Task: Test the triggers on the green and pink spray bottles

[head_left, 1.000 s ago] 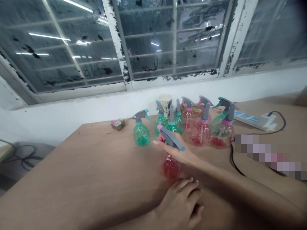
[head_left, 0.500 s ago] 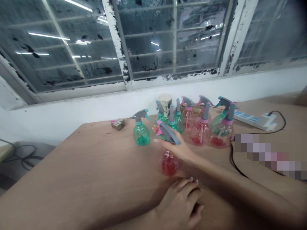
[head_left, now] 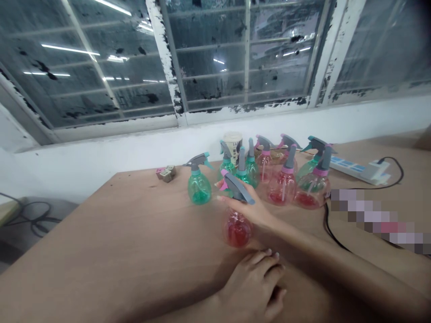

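Observation:
My right hand (head_left: 253, 207) is wrapped around the neck of a pink spray bottle (head_left: 238, 229), just under its grey head with the pink trigger. The bottle stands on the table with red liquid at its bottom, its nozzle end pointing toward the lower right. My left hand (head_left: 251, 283) rests on the table in front of it, apart from the bottle, fingers loosely bent and holding nothing. To the left of the held bottle stands a green spray bottle (head_left: 199, 188) with green liquid. Behind my right hand are more green spray bottles (head_left: 251, 170), partly hidden.
Several pink spray bottles (head_left: 282, 188) stand to the right, near a white power strip (head_left: 357, 171) with black cables. A paper cup (head_left: 233, 144) is against the wall. Small brownish blocks (head_left: 167, 173) lie at the left back. The wooden table (head_left: 134, 242) meets a wall below barred windows.
The fingers of my right hand have drawn in a little behind the bottle's trigger. The bottle and my left hand stay in place; the view shifts very slightly.

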Demonstrator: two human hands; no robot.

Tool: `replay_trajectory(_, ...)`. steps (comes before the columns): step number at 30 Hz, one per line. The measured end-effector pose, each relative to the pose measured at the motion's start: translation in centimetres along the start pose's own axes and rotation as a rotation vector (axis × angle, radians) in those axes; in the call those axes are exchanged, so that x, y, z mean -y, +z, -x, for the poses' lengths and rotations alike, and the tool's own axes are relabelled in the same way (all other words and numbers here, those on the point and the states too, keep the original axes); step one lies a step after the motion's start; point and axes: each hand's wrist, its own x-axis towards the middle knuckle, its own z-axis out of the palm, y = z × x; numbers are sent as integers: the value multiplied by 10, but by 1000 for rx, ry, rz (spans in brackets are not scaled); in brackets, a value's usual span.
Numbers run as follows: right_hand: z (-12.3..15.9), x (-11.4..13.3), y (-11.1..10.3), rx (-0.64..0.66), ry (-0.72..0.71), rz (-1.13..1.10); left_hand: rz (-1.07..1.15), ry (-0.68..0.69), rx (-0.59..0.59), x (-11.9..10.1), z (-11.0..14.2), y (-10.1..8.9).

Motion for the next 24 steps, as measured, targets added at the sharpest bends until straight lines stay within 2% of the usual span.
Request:
replay_trajectory(10, -5, 13, 1, -20, -27, 65, 16, -14, 1, 0, 0, 1)
replay_trajectory(24, -2, 16, 0, -25, 11, 54, -23, -1, 8, 2, 1, 4)
